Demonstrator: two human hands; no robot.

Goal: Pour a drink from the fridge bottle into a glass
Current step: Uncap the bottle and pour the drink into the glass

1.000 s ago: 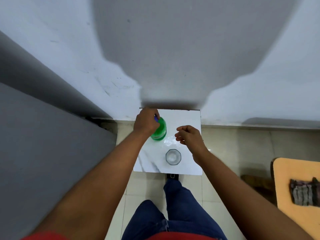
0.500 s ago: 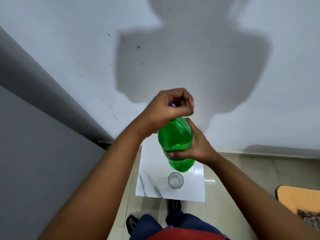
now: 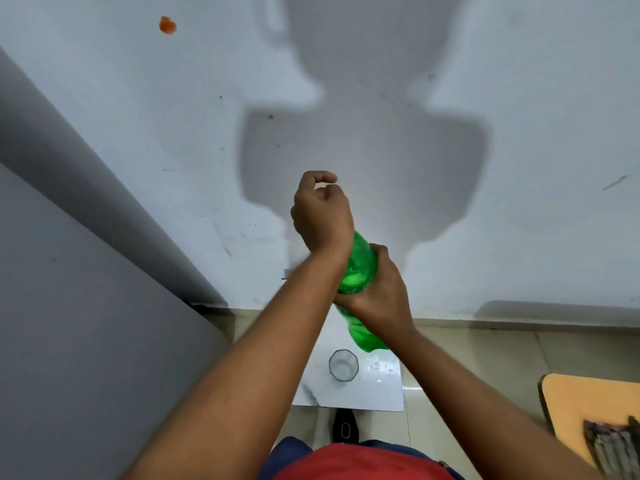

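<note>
A green plastic bottle [image 3: 360, 271] is held up in the air, well above the small white marble table [image 3: 377, 393]. My right hand [image 3: 377, 292] is wrapped around the bottle's middle. My left hand [image 3: 320, 209] is closed over the bottle's top, hiding the neck and cap. An empty clear glass [image 3: 343, 365] stands upright on the table, below the bottle's base and slightly left of it.
A white wall [image 3: 450, 98] rises straight ahead and a grey appliance side [image 3: 69, 341] fills the left. An orange surface [image 3: 595, 410] with a dark striped cloth [image 3: 613, 445] lies at the lower right. A dark shoe [image 3: 344, 429] shows under the table edge.
The bottle left the table and came up in front of me. My right hand took hold of its body, and my left hand has turned over the top.
</note>
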